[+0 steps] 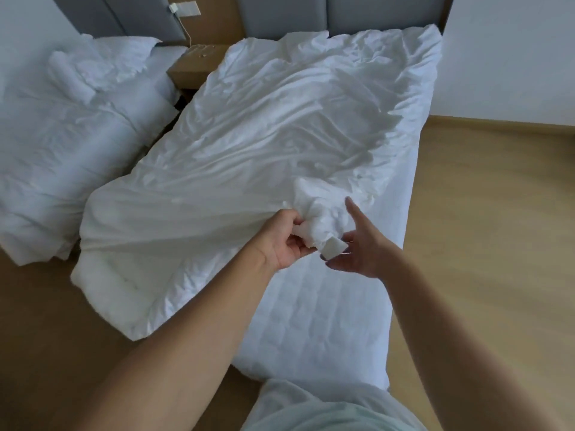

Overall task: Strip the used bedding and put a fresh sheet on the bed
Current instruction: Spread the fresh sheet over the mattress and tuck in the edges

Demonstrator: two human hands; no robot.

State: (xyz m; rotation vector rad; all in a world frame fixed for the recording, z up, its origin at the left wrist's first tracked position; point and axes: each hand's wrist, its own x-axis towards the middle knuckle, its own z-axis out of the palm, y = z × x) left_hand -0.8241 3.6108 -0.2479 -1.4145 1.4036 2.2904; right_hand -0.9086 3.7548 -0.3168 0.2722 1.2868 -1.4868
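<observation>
A crumpled white duvet cover (pixel 280 144) lies across the bed, covering its upper and left parts and hanging over the left side. The quilted white mattress (pixel 326 312) shows bare at the foot end. My left hand (pixel 286 241) grips a bunched corner of the white fabric (pixel 314 222) near the middle of the bed. My right hand (pixel 357 247) is beside that bunch with its fingers spread and straight, the index finger pointing up; a small white corner of cloth sits just against its palm.
A second bed (pixel 62 144) piled with white bedding stands at the left. Between the beds is a wooden nightstand (pixel 193 66). A grey padded headboard (pixel 311 17) backs the bed. Wooden floor (pixel 482 244) runs along the right side.
</observation>
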